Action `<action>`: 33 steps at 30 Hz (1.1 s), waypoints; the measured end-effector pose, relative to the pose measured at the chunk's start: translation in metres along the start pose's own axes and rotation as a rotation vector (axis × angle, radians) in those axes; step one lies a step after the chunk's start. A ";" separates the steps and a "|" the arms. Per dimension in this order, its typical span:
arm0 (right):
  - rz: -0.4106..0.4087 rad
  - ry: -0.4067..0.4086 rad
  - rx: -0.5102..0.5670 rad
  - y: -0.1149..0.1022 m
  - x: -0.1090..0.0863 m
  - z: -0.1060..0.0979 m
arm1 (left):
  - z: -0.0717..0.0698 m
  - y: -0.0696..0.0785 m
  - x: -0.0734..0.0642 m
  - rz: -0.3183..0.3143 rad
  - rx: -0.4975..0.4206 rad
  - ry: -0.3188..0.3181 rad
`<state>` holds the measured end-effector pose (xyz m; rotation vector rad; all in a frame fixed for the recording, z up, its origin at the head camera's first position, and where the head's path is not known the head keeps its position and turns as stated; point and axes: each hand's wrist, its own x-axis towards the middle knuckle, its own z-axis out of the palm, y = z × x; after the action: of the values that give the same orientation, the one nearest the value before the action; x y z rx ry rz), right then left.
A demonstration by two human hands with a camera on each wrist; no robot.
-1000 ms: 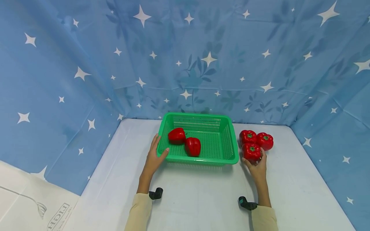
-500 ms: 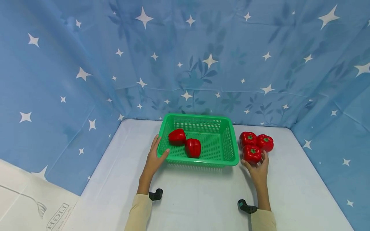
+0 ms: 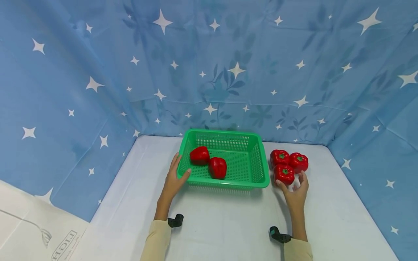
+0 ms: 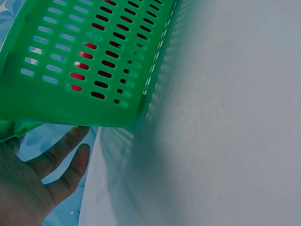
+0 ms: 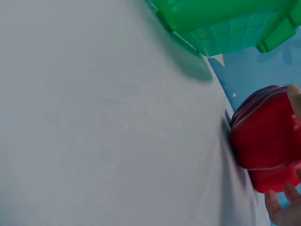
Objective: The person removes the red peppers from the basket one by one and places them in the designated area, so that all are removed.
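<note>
Got left hand at left end of green slotted plastic basket, forearm running up from bottom, left of centre. Fingers straight and spread along the basket's outer left side, thumb angled right over the front left corner. Relaxed, not clenched; same in left wrist view. Got right hand right of centre, forearm near vertical from bottom. Thumb at near left of front red bell pepper, fingers spread wide to its right, with a gap visible there. No grip; can't tell whether thumb makes contact. Beige sleeves on both forearms, black wrist cameras on the inner sides.

Can read "LIGH" on pale printed sheet, lower left of frame, sideways, cut by bottom edge. Small lettering beside it too small to read. Whisk drawing next to it.

Counting five red bell peppers. Three on white desk, bunched right of basket: front one between right thumb and fingers, back left one and back right one just beyond. Two in left half of basket, near left hand: left one lying on its side, right one just beside it.
</note>
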<state>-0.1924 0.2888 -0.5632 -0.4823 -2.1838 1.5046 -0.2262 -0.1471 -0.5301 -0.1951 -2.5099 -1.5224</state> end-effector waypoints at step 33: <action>-0.307 -0.163 0.108 -0.108 0.026 0.019 | 0.001 -0.002 0.000 -0.010 -0.005 0.009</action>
<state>-0.2279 0.2501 -0.4641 0.0138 -2.1614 1.5227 -0.2266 -0.1470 -0.5319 -0.1770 -2.5040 -1.5300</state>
